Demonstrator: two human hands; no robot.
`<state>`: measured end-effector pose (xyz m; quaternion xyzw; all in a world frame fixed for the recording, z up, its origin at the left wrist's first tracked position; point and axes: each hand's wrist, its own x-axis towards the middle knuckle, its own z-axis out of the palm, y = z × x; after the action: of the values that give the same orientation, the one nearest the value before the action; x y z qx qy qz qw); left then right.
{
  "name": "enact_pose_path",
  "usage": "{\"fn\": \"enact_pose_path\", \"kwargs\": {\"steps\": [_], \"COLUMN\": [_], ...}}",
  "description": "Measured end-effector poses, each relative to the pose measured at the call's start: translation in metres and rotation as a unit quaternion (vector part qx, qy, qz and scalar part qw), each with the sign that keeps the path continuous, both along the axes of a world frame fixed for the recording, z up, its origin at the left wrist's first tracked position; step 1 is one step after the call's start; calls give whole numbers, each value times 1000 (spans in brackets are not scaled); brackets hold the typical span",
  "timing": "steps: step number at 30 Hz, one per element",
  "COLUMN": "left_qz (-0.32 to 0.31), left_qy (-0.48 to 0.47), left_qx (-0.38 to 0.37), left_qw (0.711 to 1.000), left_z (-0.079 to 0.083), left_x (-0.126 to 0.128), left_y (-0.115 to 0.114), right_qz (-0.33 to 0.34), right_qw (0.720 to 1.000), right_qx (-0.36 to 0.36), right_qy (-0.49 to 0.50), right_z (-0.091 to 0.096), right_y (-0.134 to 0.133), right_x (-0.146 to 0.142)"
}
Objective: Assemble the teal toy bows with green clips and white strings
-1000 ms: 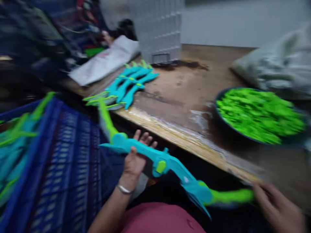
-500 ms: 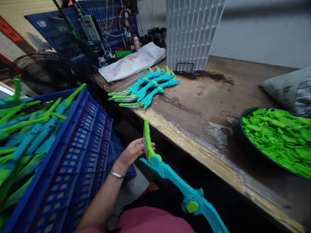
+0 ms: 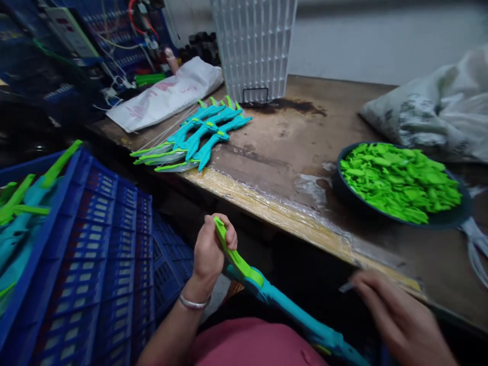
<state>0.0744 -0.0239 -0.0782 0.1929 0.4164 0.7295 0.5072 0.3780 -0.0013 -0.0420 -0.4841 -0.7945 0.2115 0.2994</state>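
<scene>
My left hand [image 3: 209, 249] is closed around the green end of a teal-and-green plastic toy bow [image 3: 282, 300]. The bow slants down to the right across my lap, and its lower end runs out at the bottom of the view. Off to the right, my right hand [image 3: 396, 315], somewhat blurred, pinches a small pale piece [image 3: 346, 287] whose kind I cannot make out. Several similar toy bows [image 3: 208, 127] with thin strings lie overlapping on the wooden table [image 3: 278, 157], beyond my left hand.
At left stands a blue plastic crate [image 3: 95, 244] holding more teal-and-green parts. A dark basin [image 3: 339, 188] of small green pieces sits on the table's right. Behind are a filled sack [image 3: 427, 107], a flat white sack [image 3: 163, 94] and a ribbed translucent panel [image 3: 255, 51].
The view has turned right. My left hand has gone from a light fingertip hold to a closed grip on the bow's green end. My right hand has come into view with a small piece.
</scene>
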Motion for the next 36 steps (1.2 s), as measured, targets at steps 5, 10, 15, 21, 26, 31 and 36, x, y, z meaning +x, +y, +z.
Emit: {"fn": "enact_pose_path", "kwargs": {"steps": [5, 10, 15, 21, 26, 31, 36], "left_qz": [-78, -107, -110, -96, -94, -81, -97], "left_qy": [24, 8, 30, 77, 64, 79, 62], "left_qx": [96, 131, 150, 126, 122, 79, 98], "left_qw": [992, 986, 982, 984, 986, 990, 988], "left_z": [27, 34, 27, 18, 15, 15, 16], "left_x": [18, 21, 19, 18, 18, 18, 20], "left_y": [-28, -48, -55, -55, -55, -54, -52], "right_qz": [184, 265, 291, 297, 293, 281, 273], "right_qw": [969, 930, 922, 925, 929, 932, 937], "right_qx": [-81, -86, -82, -33, -15, -10, 0], "right_qy": [147, 241, 241, 234, 223, 228, 217], "right_z": [31, 54, 47, 42, 36, 32, 33], "right_y": [5, -6, -20, -25, -27, -27, -28], "right_x": [-96, -142, -151, -158, -159, -159, -158]}}
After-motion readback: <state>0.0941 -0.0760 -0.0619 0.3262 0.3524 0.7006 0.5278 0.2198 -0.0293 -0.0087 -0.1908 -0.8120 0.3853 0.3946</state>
